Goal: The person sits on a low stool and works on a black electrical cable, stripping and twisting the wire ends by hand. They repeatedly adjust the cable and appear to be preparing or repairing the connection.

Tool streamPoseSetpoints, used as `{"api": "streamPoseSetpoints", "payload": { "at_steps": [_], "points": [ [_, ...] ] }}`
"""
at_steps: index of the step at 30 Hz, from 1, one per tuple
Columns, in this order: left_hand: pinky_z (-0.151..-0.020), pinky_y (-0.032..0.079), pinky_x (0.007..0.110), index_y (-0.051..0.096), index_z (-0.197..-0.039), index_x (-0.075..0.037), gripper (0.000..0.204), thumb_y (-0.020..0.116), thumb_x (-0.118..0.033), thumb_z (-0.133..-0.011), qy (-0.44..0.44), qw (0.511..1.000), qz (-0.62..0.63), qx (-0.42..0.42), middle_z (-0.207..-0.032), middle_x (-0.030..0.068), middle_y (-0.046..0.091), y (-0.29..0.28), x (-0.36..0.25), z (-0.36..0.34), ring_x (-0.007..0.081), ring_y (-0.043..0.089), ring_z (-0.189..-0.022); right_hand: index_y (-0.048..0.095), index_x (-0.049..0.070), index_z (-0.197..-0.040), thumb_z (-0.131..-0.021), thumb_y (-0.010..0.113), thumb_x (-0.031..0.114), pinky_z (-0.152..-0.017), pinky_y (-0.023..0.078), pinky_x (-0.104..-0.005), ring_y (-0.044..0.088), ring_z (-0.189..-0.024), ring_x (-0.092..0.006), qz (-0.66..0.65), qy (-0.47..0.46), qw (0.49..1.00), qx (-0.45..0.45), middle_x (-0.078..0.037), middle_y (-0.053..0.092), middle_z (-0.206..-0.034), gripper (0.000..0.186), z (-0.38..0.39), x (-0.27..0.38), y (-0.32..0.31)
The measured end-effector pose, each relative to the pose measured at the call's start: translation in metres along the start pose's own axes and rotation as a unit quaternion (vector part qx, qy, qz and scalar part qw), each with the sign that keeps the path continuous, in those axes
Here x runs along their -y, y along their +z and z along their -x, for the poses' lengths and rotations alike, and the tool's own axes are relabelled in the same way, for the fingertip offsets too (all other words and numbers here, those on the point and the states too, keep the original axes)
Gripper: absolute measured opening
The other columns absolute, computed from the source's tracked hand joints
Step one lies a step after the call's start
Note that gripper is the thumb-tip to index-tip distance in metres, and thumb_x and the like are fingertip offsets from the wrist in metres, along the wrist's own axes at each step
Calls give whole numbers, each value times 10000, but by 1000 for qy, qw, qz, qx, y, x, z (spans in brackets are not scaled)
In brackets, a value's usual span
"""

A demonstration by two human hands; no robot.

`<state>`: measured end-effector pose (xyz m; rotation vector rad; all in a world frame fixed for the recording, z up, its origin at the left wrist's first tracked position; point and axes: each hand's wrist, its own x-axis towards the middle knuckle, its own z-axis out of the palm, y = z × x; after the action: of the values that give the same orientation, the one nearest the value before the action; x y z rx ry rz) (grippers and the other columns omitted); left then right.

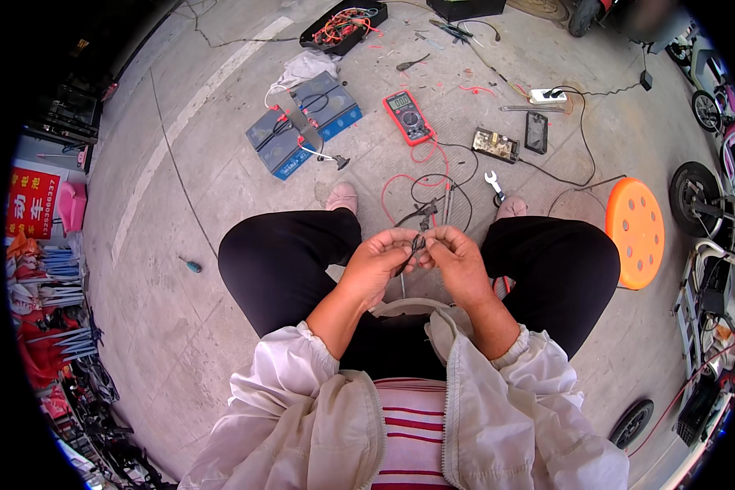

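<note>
Between my knees, my left hand [386,260] and my right hand [452,255] meet, fingers closed in a pinch on a black cable [417,242]. A dark plug-like piece [425,211] sits just beyond the fingertips, with black cable looping out to the floor. The exact spot gripped is partly hidden by my fingers. Ahead of my hands lies a red multimeter [409,116], its red lead curling toward me. To its right rests an opened charger box [496,144] with its circuit board showing, beside its black cover [536,132].
Blue batteries [304,122] stand at front left. A black tray of wires [344,25] is farther off. A white power strip [548,96], a wrench [494,186] and an orange stool [634,233] are on the right. A screwdriver [191,265] lies left. Parked scooters line the right edge.
</note>
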<state>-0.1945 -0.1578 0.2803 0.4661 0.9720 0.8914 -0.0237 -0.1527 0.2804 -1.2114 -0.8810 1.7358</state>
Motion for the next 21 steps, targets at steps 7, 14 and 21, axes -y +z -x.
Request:
{"api": "streamPoseSetpoints", "payload": {
  "at_steps": [7, 14, 21],
  "points": [
    [-696, 461, 221, 530, -1155, 3, 292, 594, 19, -871, 102, 981, -161, -25, -913, 33, 621, 3, 3, 0, 77, 564, -780, 618, 33, -953, -945, 598, 179, -654, 485, -244, 589, -707, -105, -87, 72, 993, 19, -30, 632, -814, 147, -2, 2, -5],
    [-678, 478, 231, 537, -1123, -1, 305, 608, 56, -832, 201, 919, -336, -48, -850, 25, 606, 16, 0, 7, 68, 563, -752, 626, 71, -906, -920, 652, 270, -612, 470, -230, 574, -684, -87, -166, 171, 971, 15, -6, 633, -796, 201, -2, 4, -6],
    [-699, 451, 220, 547, -1102, -16, 202, 576, 2, -902, 173, 940, -291, -32, -861, -3, 612, 15, 2, 9, 54, 556, -774, 642, 77, -942, -918, 662, 276, -614, 464, -231, 571, -681, -82, -217, 205, 955, 7, 15, 640, -809, 202, -4, -2, -6]
  ]
}}
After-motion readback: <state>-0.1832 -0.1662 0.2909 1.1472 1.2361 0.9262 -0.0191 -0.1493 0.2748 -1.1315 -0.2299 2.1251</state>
